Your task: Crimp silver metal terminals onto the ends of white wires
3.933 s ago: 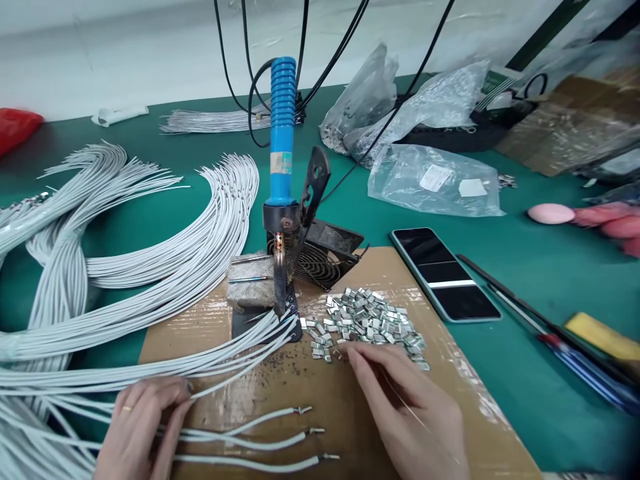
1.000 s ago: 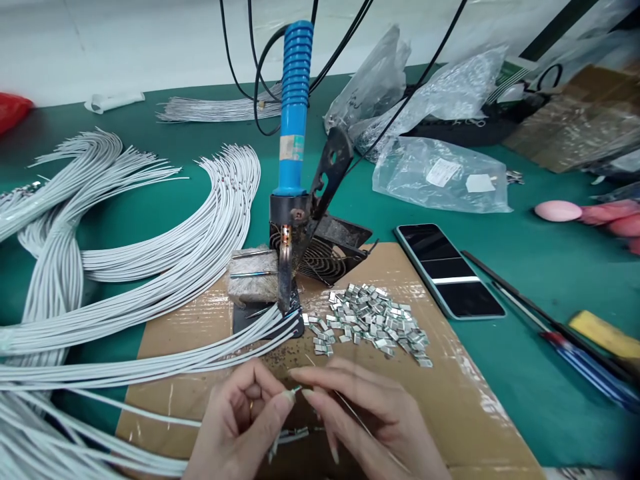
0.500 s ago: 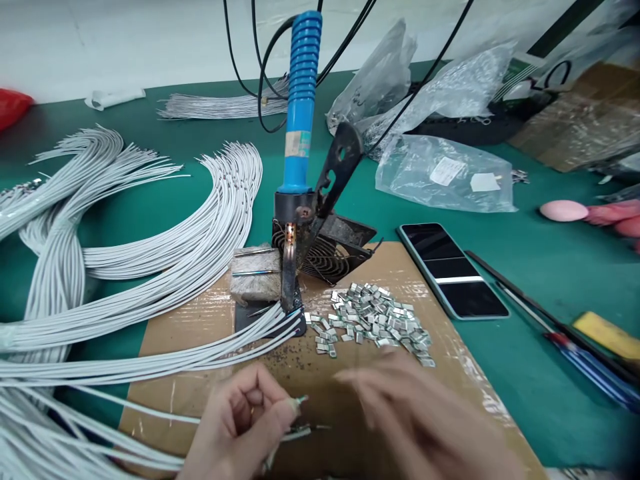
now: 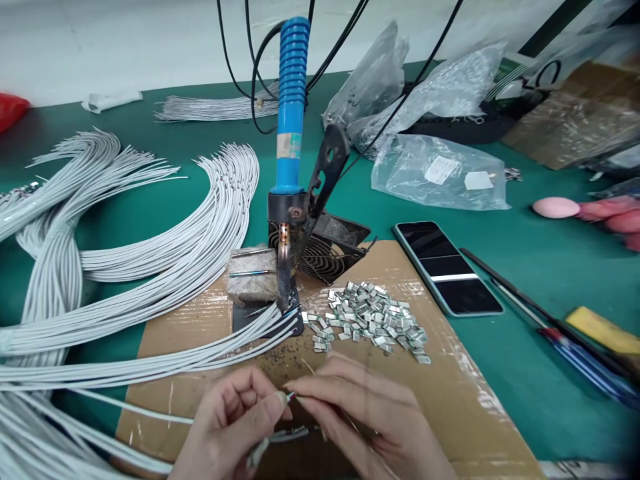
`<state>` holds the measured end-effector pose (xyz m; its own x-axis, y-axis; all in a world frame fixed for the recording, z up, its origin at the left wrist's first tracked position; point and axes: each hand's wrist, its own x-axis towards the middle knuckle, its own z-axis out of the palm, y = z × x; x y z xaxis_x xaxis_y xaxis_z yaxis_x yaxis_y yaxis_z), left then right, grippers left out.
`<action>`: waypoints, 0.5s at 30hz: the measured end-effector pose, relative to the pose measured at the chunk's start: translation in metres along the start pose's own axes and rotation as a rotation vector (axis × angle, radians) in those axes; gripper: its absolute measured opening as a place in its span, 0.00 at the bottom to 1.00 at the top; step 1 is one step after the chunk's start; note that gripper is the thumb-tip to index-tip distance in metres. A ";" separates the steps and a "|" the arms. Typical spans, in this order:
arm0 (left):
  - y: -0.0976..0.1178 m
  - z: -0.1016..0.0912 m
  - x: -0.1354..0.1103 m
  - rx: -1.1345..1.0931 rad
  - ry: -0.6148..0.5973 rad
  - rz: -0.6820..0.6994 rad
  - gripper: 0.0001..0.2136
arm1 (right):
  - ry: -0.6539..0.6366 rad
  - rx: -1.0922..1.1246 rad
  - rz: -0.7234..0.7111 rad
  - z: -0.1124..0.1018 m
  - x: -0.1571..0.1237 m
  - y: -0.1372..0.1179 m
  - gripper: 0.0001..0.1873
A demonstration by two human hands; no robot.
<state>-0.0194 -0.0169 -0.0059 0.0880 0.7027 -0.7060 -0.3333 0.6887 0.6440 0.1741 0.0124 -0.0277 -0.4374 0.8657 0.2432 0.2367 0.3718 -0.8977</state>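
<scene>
Brown cardboard (image 4: 465, 407) lies on the green table (image 4: 500, 220) beneath your hands. Your left hand (image 4: 230, 423) is curled, with thumb and forefinger pinched shut on the tip of one wire (image 4: 287, 397), held just above the cardboard at its near edge. Your right hand (image 4: 373, 420) meets it from the other side, with thumb and forefinger closed on the same tip and the other fingers loosely bent. What sits between those fingertips is too small to tell. A pile of metal clips (image 4: 373, 320) lies on the cardboard just beyond your right hand, apart from it. Loose wires (image 4: 165, 267) sweep in from the left, their ends gathered at the foot of the soldering iron (image 4: 290, 100), which stands upright in its stand with the blue handle uppermost. A small fan (image 4: 325, 257) sits directly behind the stand. A phone (image 4: 447, 267) lies face up, half on the cardboard's right corner. Plastic bags (image 4: 435, 173) lie farther back on the table.
</scene>
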 end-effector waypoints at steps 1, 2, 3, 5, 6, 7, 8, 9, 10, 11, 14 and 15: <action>0.000 0.000 0.000 0.003 -0.004 -0.003 0.26 | -0.019 -0.027 -0.018 -0.001 0.000 -0.001 0.12; 0.000 0.000 0.000 0.006 -0.009 -0.005 0.26 | -0.033 -0.050 -0.038 -0.002 0.000 -0.002 0.12; 0.000 0.000 0.001 0.009 -0.015 -0.008 0.26 | -0.036 -0.071 -0.056 -0.002 -0.001 -0.003 0.12; -0.001 0.000 0.001 0.015 -0.012 -0.004 0.26 | 0.003 -0.099 -0.079 -0.004 -0.004 -0.003 0.13; -0.002 0.000 0.001 0.018 -0.002 0.006 0.26 | 0.042 -0.102 -0.078 -0.005 -0.005 -0.004 0.14; -0.002 0.000 0.001 0.020 0.012 0.017 0.27 | 0.098 -0.101 -0.067 -0.007 -0.006 -0.004 0.15; -0.003 -0.001 0.002 0.020 0.028 0.031 0.27 | 0.163 -0.091 -0.044 -0.010 -0.007 -0.004 0.17; -0.003 -0.002 0.002 0.019 0.043 0.045 0.27 | 0.226 -0.071 -0.009 -0.012 -0.007 -0.004 0.19; -0.004 -0.002 0.002 0.017 0.055 0.055 0.27 | 0.280 -0.041 0.034 -0.015 -0.007 -0.005 0.20; -0.004 -0.002 0.002 0.014 0.061 0.061 0.27 | 0.321 -0.003 0.083 -0.016 -0.006 -0.005 0.20; -0.004 0.000 0.001 0.003 0.065 0.065 0.27 | 0.337 0.175 0.263 -0.009 -0.003 -0.008 0.16; -0.003 0.001 0.001 -0.003 0.064 0.065 0.27 | 0.322 0.250 0.329 -0.003 -0.002 -0.009 0.13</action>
<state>-0.0172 -0.0186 -0.0081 0.0059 0.7330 -0.6802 -0.3388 0.6414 0.6883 0.1754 0.0084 -0.0194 -0.0767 0.9971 -0.0009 0.0853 0.0057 -0.9963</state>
